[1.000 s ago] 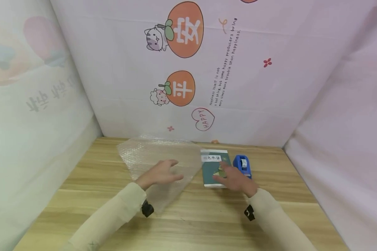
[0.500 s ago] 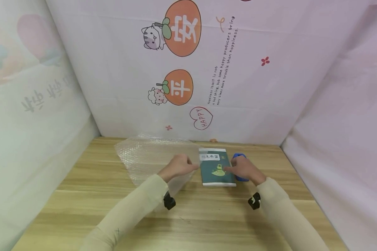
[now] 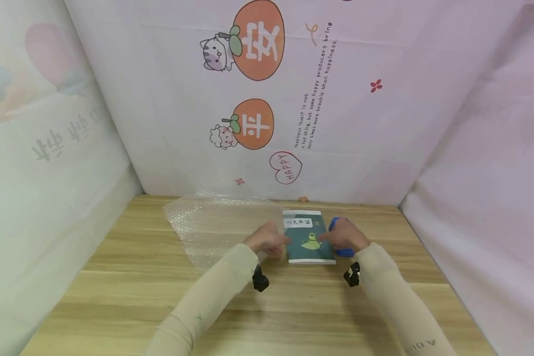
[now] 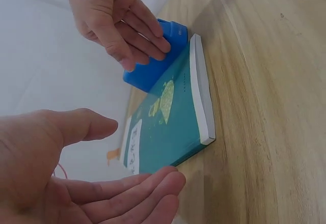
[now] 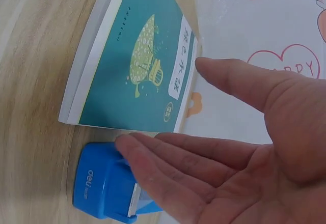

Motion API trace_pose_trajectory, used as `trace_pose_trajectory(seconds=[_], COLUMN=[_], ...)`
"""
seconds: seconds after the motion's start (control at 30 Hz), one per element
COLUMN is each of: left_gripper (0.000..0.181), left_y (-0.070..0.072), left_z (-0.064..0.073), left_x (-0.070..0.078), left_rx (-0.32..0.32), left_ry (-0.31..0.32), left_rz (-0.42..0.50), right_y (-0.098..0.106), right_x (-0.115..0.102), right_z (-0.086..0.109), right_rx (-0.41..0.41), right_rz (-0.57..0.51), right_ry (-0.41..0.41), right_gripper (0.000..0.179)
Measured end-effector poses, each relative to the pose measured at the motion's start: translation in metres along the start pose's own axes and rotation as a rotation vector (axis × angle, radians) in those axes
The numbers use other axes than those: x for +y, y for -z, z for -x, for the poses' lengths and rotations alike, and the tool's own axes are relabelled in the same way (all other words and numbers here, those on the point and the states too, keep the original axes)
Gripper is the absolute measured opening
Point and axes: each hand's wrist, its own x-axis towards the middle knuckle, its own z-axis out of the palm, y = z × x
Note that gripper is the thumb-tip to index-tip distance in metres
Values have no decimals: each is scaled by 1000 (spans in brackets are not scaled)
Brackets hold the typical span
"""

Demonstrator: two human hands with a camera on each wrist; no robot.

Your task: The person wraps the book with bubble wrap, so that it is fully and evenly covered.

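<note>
A teal book [image 3: 299, 253] with white edge bands and a yellow-green drawing lies flat on the wooden table. My left hand [image 3: 267, 238] is beside its left edge, thumb and fingers spread apart, fingertips close to the cover's side in the left wrist view. On the other side, my right hand [image 3: 347, 234] has its fingers extended near the book's right edge, thumb over the cover. A blue tape dispenser [image 5: 99, 180] stands right next to the book, partly covered by the right hand. Neither hand holds anything.
A clear sheet of bubble wrap [image 3: 213, 225] lies to the left, its right corner reaching the book's upper left. White printed cloth [image 3: 178, 123] hangs behind the table [image 3: 267, 326] and along both sides.
My left hand has moved right, from over the bubble wrap to the book's left edge. The right hand has shifted right, off the cover to the side near the tape dispenser. The book stays put.
</note>
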Motion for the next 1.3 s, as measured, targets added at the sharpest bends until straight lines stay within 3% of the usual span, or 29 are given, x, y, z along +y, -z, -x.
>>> trace_pose_trajectory(seconds=[0.23, 0.43, 0.6, 0.77, 1.1, 1.3], left_gripper=[28, 28, 26, 29, 23, 23], left_y=[-5, -9, -10, -10, -16, -19], left_z=[-7, -9, -10, -11, -8, -9], left_x=[-1, -2, -2, -4, -12, -14], left_rx=[-26, -37, -30, -37, -32, -45], left_ry=[45, 63, 69, 64, 89, 84], left_rz=[43, 74, 63, 94, 188, 203], right_y=[-3, -5, -9, -11, -16, -16], right_x=[-6, -6, -7, -6, -8, -4], right_z=[-4, -6, -6, -7, -4, 0], right_rx=[-4, -11, -15, 4, 13, 31], right_rz=[58, 20, 12, 17, 60, 79], right_ry=[-44, -83, -113, -119, -111, -89], right_gripper=[62, 38, 58, 53, 63, 53])
